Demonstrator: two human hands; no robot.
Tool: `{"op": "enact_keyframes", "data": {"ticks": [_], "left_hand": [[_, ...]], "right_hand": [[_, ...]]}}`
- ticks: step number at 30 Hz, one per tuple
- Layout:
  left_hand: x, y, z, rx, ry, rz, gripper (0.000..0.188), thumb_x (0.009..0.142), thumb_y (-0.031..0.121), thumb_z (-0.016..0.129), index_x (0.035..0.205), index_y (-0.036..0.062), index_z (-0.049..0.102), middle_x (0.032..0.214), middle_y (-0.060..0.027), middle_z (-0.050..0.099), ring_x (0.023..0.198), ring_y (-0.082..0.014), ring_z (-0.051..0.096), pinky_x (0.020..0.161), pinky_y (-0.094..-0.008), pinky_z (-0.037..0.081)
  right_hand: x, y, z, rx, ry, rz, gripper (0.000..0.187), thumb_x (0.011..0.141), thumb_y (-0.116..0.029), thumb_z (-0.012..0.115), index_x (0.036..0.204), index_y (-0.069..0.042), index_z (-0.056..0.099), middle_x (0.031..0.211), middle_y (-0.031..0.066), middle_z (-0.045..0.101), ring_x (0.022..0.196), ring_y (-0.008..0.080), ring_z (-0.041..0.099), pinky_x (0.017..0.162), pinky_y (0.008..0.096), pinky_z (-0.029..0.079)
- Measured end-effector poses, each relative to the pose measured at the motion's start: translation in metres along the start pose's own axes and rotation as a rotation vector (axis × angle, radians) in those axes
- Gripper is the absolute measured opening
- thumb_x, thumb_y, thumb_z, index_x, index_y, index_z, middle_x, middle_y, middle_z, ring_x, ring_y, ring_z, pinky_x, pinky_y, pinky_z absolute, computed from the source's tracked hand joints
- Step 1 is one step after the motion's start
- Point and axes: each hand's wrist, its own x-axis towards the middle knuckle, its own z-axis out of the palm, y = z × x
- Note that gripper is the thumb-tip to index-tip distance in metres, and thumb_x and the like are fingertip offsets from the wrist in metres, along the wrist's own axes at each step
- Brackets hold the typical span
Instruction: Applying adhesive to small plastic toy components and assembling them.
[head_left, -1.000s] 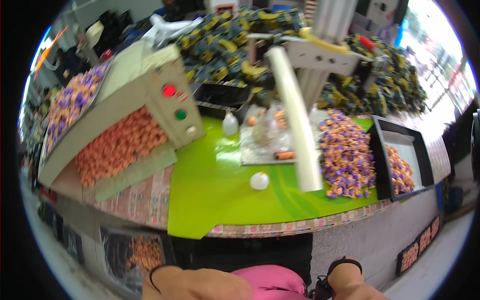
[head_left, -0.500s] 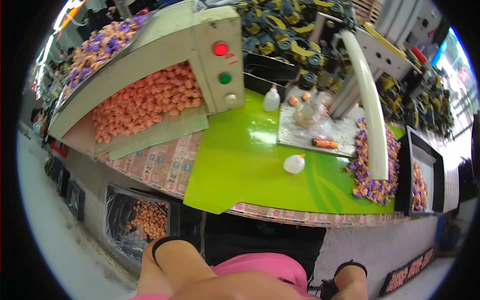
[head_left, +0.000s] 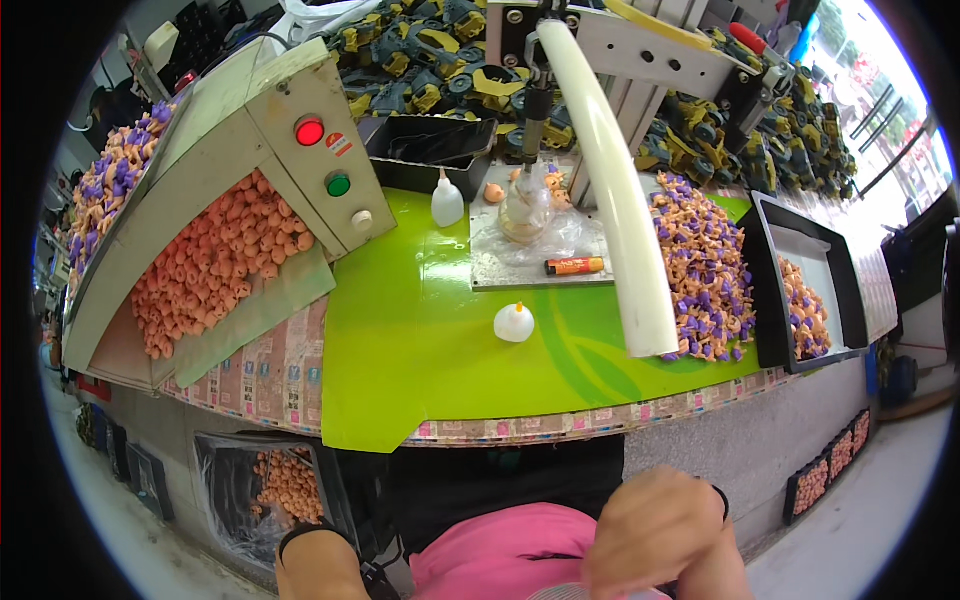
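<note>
My right hand (head_left: 655, 530) is raised close in front of my pink shirt (head_left: 500, 545), near the lower edge. It is smeared by motion, so its fingers and anything in them cannot be made out. Of my left arm (head_left: 320, 565) only a part with a black band shows at the bottom; the left hand is out of sight. Neither arm reaches over the bench. On its green mat (head_left: 400, 340) stand a small white bottle with a yellow tip (head_left: 514, 325) and a taller white squeeze bottle (head_left: 447, 205).
A metal plate (head_left: 490, 270) under a press holds a clear bag and an orange tube (head_left: 574, 266). Left is a beige machine (head_left: 280, 110) with peach doll-head-like parts (head_left: 220, 265). Right are purple-and-peach pieces (head_left: 700, 270) and a black tray (head_left: 855, 300). A lined bin (head_left: 225, 490) stands below.
The view has swung right, so the bench things sit further left. My right hand has come up into view in front of the shirt. The forearm across the bottom has dropped out of sight.
</note>
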Motion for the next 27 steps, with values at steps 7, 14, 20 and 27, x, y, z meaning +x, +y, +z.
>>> {"op": "enact_keyframes", "data": {"ticks": [7,14,20,27], "left_hand": [[-0.008,-0.009,-0.020,-0.184,-0.023,0.013,0.011,0.087,0.003,0.055,0.084,0.0098,0.063,0.072,-0.0060,0.052,0.055,-0.0149,0.044,0.047,-0.0304,0.033],[-0.090,-0.069,-0.054,-0.254,1.341,-0.470,0.020,0.091,0.013,0.049,0.109,0.0052,0.055,0.091,-0.0068,0.054,0.075,-0.0174,0.052,0.075,-0.0338,0.046],[-0.120,-0.108,-0.081,-0.375,1.357,-0.594,0.022,0.092,0.005,0.049,0.113,0.0033,0.054,0.110,-0.0092,0.056,0.097,-0.0181,0.056,0.089,-0.0316,0.049],[-0.151,-0.124,-0.096,-0.472,1.096,-0.535,0.031,0.099,0.014,0.047,0.128,0.0020,0.046,0.116,-0.0125,0.057,0.098,-0.0200,0.063,0.085,-0.0268,0.055]], "right_hand": [[-0.009,0.047,-0.004,-0.462,0.218,0.346,0.016,0.076,-0.004,0.072,0.091,-0.003,0.066,0.083,0.0068,0.066,0.066,0.0203,0.063,0.057,0.0281,0.049],[-0.023,0.119,-0.002,-0.547,0.528,0.647,0.034,0.079,-0.002,0.068,0.111,-0.002,0.058,0.106,0.0091,0.059,0.090,0.0168,0.059,0.069,0.0260,0.048],[-0.008,0.152,0.005,-0.626,0.585,0.625,0.058,0.076,-0.009,0.073,0.127,-0.003,0.048,0.120,0.0122,0.055,0.106,0.0233,0.055,0.084,0.0342,0.046],[-0.007,0.197,0.007,-0.516,0.557,0.730,0.054,0.079,-0.013,0.071,0.126,0.000,0.048,0.119,0.0195,0.055,0.107,0.0312,0.055,0.088,0.0369,0.045]]}}
